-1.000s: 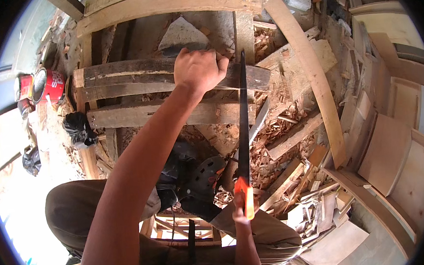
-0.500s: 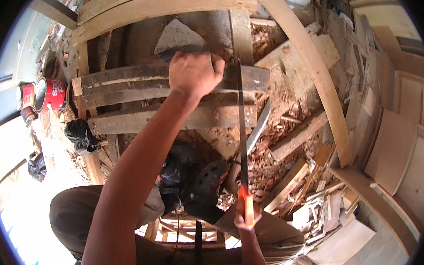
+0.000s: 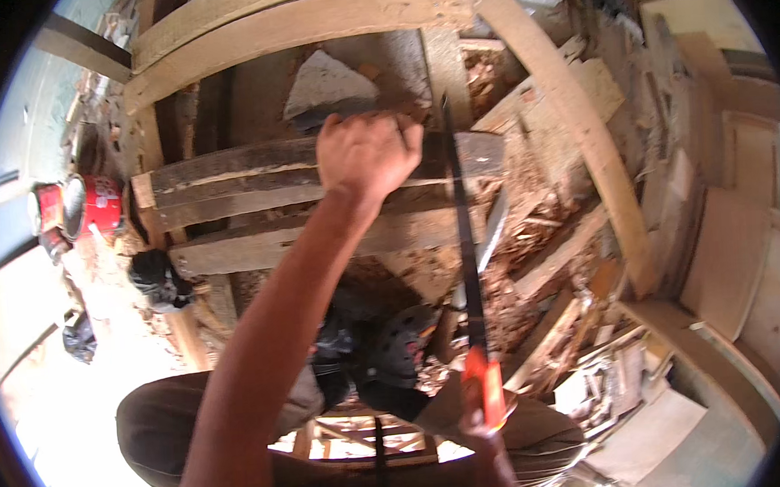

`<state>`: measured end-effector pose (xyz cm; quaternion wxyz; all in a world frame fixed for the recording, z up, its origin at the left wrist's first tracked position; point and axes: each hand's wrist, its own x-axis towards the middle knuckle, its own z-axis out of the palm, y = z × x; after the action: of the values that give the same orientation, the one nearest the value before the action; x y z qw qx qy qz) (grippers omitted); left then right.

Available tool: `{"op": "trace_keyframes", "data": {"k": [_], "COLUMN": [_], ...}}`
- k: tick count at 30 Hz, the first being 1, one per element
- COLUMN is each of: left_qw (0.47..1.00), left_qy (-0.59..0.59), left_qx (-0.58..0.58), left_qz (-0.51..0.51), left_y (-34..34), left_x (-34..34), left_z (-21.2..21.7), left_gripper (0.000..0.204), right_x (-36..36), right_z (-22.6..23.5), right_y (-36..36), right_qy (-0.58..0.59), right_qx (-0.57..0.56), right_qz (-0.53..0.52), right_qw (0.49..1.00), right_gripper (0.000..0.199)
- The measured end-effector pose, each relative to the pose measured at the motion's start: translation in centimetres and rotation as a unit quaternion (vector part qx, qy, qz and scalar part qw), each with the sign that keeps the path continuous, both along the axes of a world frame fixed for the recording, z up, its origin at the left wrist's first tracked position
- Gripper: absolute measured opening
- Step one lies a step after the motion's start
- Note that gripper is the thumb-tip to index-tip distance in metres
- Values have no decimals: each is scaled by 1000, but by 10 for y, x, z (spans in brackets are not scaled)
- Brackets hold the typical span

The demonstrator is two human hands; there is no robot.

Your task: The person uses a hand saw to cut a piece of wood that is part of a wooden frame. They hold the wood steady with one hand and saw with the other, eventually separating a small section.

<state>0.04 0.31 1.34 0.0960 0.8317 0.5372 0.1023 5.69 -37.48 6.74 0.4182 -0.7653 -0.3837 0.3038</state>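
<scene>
My left hand (image 3: 368,154) is closed over a dark, weathered wooden board (image 3: 234,174), gripping its upper edge right of the middle. The board lies crosswise on a rough timber frame. Just right of that hand, a handsaw (image 3: 465,248) crosses the board near its right end, its long dark blade pointing away from me. Around the saw's orange handle, my right hand (image 3: 484,423) is wrapped, low in the view and partly blurred. Whether the teeth are inside a cut cannot be made out.
Nearer me, a second plank (image 3: 309,239) lies across the frame. A pale curved timber (image 3: 580,134) slants down on the right. Wood chips (image 3: 519,236) and offcuts cover the ground. Red tins (image 3: 100,206) stand at left; a dark perforated shoe (image 3: 401,345) shows below.
The saw handle and my right hand have shifted right and toward me, so the blade slants more. My left hand keeps its grip on the board. The whole view has shifted slightly.
</scene>
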Motion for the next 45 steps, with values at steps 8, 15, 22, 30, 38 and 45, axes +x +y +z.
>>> {"op": "trace_keyframes", "data": {"k": [8,15,22,30,38,45], "left_qw": [999,998,998,998,998,998], "left_qy": [42,55,54,38,56,28], "left_qx": [10,4,-6,37,16,36], "left_qz": [-21,-30,-31,-18,-8,-33], "left_y": [-1,5,-2,4,6,5], "left_x": [4,6,1,1,4,9], "left_z": [-2,0,6,-6,-3,0], "left_gripper": [42,43,42,41,45,41], "right_x": [16,-2,5,10,-19,22], "right_z": [-50,-27,-44,-72,-21,-34], "right_y": [114,53,72,52,-15,129], "right_qy": [-85,-103,-61,-48,-87,-16], "right_qx": [186,78,96,115,-12,25], "right_qz": [15,-44,9,-11,32,-32], "right_qw": [979,991,994,992,996,999], "right_gripper": [11,18,6,7,14,8]}}
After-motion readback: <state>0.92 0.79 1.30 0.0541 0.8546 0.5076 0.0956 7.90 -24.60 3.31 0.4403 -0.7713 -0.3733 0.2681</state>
